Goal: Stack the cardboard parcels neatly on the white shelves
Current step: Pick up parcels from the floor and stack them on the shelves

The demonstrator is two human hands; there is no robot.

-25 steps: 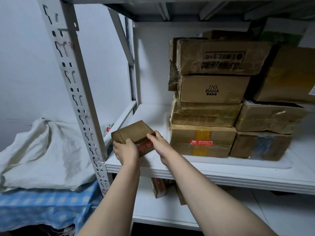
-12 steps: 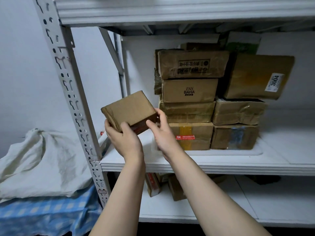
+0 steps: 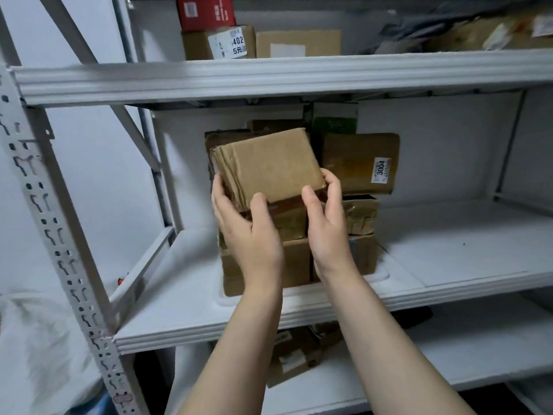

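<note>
White shelving fills the wall in front of you, and you face its middle shelf (image 3: 449,250), where the stack (image 3: 296,265) of cardboard parcels serves as your landmark.

Your left hand (image 3: 251,235) grips the near left corner of a small parcel (image 3: 266,166), thumb up on its front and fingers curled round the side. Your right hand (image 3: 326,223) grasps the near right corner, thumb on the lower edge and fingers wrapped behind. So the parcel sits between your two hands, just above them, carried in the air and tilted, directly in front of the upper part of the stack. It rests on no shelf. Whether its far edge touches the stack I cannot tell, since the parcel hides that spot.

I judge the work well along. The stack already rises several boxes high in two columns, and a labelled parcel (image 3: 359,163) marked 3004 tops the right-hand column. Above the stack, the upper shelf (image 3: 299,76) carries more boxes, among them a red box (image 3: 205,12). Below the stack, loose parcels (image 3: 296,354) lie untidily on the lower shelf, so some tidying probably remains.

What is left for this parcel is to set it down squarely. Room above the stack looks tight to me, while the shelf right of the stack shows bare board.
</note>
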